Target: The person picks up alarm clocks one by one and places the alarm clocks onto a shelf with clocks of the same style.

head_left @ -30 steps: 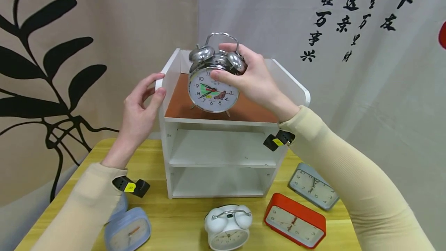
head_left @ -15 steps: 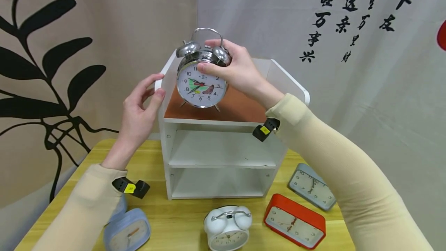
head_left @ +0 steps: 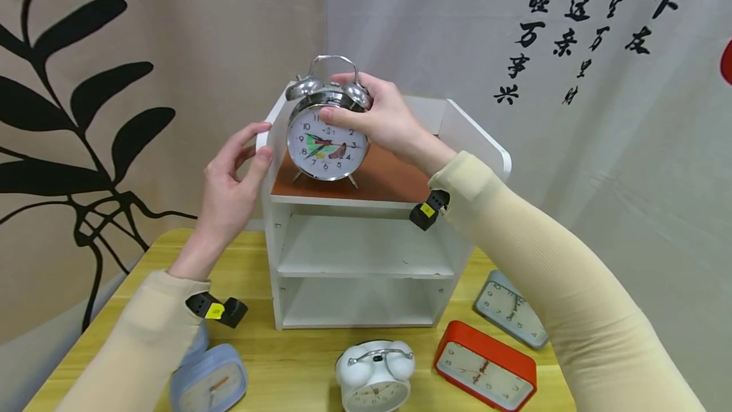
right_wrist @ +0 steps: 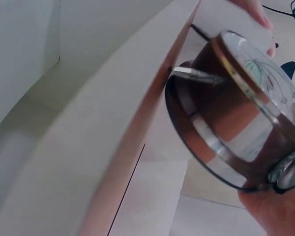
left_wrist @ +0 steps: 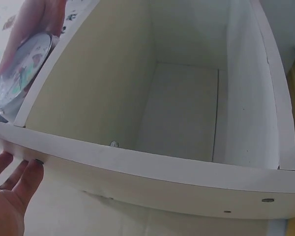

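My right hand grips a silver twin-bell alarm clock round its upper right, with the thumb over the white dial and fingers behind. The clock is at the left of the brown top board of a white shelf unit. In the right wrist view, one metal leg of the alarm clock meets the board's front edge. My left hand touches the front edge of the unit's left side panel. In the left wrist view, the fingertips of the left hand rest against the panel's outer face.
On the wooden table stand a white twin-bell clock, a red clock, a grey clock and a blue clock. A second blue thing is partly behind my left sleeve. Printed curtains hang behind.
My right hand has moved the silver alarm clock left, then slightly down towards the brown board. The left hand stays on the side panel.
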Demonstrator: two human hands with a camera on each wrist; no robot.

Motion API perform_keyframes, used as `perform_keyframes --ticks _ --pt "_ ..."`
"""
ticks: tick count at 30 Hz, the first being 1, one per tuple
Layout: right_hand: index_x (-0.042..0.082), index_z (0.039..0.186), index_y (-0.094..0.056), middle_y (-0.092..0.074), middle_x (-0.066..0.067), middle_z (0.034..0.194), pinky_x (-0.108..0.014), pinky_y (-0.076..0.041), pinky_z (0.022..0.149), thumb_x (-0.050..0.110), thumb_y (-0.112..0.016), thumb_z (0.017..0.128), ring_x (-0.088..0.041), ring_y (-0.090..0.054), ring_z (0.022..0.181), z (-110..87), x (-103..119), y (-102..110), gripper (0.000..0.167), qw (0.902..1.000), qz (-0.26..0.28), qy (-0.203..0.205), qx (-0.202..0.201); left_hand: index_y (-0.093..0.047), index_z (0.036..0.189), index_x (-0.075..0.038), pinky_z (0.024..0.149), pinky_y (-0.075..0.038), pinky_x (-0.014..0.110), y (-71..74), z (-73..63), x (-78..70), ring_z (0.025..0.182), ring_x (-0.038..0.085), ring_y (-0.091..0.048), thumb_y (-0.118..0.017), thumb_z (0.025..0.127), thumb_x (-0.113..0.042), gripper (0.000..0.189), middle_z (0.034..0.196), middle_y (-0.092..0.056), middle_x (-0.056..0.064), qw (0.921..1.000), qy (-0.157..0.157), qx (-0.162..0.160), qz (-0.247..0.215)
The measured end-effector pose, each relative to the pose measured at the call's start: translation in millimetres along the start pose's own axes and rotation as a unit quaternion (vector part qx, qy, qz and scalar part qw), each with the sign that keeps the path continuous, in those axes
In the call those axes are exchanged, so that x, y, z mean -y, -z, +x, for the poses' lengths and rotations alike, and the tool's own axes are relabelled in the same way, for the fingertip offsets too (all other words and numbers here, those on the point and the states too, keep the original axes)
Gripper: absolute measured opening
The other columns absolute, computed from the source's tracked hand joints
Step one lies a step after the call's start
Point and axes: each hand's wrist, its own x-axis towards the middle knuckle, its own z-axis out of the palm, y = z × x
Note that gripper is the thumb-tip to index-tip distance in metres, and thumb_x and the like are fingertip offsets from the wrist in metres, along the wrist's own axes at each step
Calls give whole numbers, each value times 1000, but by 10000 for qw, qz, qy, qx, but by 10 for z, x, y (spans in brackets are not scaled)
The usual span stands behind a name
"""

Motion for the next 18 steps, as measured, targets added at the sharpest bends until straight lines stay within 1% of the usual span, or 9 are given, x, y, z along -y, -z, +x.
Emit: perform_keyframes --ticks 6,9,11,15,18 --pt "11 147 -56 -77 -14 117 -32 -64 93 20 -82 92 -19 -76 99 60 -13 4 61 9998 -128 95 154 -57 150 -17 91 -54 5 5 -6 4 123 2 -59 -55 110 -23 41 154 -56 4 10000 -31 -23 -13" --pt "12 147 -56 -77 -14 119 -32 -63 94 19 -81 93 -19 -76 100 81 -19 12 61 9995 -167 131 233 -56 150 -17 92 -54 5 -1 -3 3 124 2 -59 -55 110 -23 41 155 -55 4 10000 -47 -40 -9" --pt "13 148 -55 -76 -13 120 -32 -63 94 19 -81 93 -19 -75 101 98 -25 16 61 9993 -188 126 288 -56 150 -17 93 -54 6 -11 0 3 126 4 -60 -55 110 -23 41 155 -55 3 10000 -44 -36 -7" --pt "14 151 -52 -75 -14 123 -33 -63 95 20 -80 94 -21 -75 104 144 -34 11 64 9988 -223 106 432 -56 150 -17 94 -54 7 -22 0 3 130 14 -61 -54 110 -24 41 156 -55 3 10000 -20 -41 -37" --pt "14 152 -50 -75 -15 123 -33 -64 95 21 -79 95 -22 -75 105 169 -40 9 65 9983 -284 61 512 -56 150 -17 94 -55 7 -27 -8 4 132 17 -61 -54 110 -25 41 157 -55 4 10000 2 -37 -44"
